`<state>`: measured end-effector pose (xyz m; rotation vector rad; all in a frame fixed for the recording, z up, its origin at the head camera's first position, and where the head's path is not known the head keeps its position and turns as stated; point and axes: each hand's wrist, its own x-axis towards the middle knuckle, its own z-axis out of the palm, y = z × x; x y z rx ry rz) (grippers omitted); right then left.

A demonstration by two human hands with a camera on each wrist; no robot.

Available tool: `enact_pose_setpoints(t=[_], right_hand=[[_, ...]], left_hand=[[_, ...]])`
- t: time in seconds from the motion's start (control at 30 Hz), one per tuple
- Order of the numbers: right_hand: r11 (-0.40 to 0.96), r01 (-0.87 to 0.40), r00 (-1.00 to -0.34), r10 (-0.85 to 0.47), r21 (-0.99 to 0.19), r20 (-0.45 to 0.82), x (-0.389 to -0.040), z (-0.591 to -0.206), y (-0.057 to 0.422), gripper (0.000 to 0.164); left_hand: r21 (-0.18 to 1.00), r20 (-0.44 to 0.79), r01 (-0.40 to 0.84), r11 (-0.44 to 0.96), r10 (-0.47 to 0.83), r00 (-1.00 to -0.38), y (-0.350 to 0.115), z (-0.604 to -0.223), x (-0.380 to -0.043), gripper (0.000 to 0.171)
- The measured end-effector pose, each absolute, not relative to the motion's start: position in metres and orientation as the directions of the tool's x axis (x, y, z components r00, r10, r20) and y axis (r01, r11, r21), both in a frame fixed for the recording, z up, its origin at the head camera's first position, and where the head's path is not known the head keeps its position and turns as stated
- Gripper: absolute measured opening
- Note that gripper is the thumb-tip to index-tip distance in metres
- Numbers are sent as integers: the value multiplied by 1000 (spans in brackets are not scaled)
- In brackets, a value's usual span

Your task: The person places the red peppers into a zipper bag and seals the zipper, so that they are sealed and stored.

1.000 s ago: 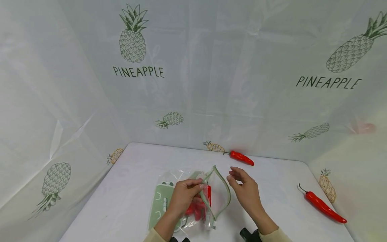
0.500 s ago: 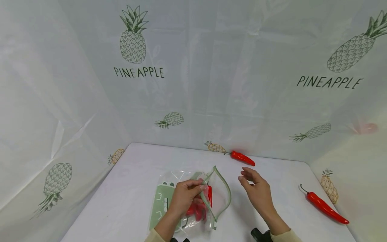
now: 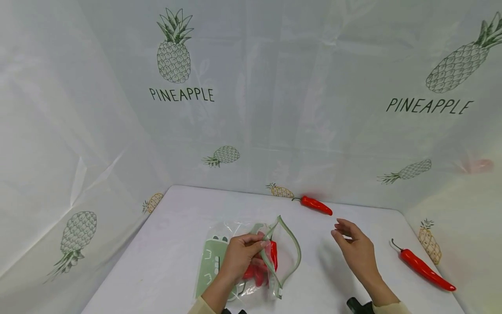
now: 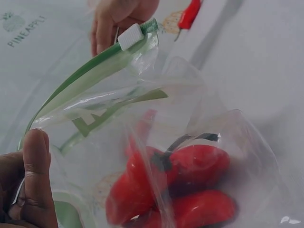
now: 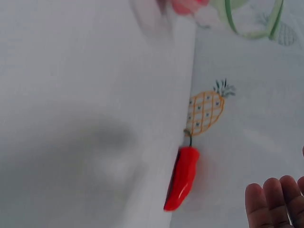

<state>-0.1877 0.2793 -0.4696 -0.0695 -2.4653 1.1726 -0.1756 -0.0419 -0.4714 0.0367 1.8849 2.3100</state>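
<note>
My left hand pinches the green rim of a clear slider zip bag between thumb and fingers. The bag's mouth gapes toward the right. Several red chili peppers with dark stems lie inside, seen through the film in the left wrist view. A white slider sits at one end of the green zip. My right hand hovers over the table right of the bag, fingers loosely bent and holding nothing. Between the bag and the back edge, one loose red chili pepper lies closest to that hand.
Another red chili pepper lies near the right edge of the white table. The bag's green printed face is on the left. A pineapple-print curtain encloses the back and sides.
My right hand has moved right, away from the bag's mouth, toward the right-hand pepper. The left hand keeps its pinch, and the bag stays almost in place.
</note>
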Motion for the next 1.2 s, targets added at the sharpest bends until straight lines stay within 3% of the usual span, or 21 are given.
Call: enact_pose_setpoints(t=[0.53,0.83,1.2], right_hand=[[723,-15,-889,307,-690,341,-183,-482,388,44],[748,-36,-887,282,-663,366,-183,-494,440,45],[795,186,-932,329,-578,151,-189,-503,487,59]], left_hand=[[986,-81,-96,-137,113,-990,-44,-474,-173,29],[985,-82,-97,-144,106,-991,-45,-477,-174,30],[983,-90,-104,-152,97,-991,-45,-477,-174,31]])
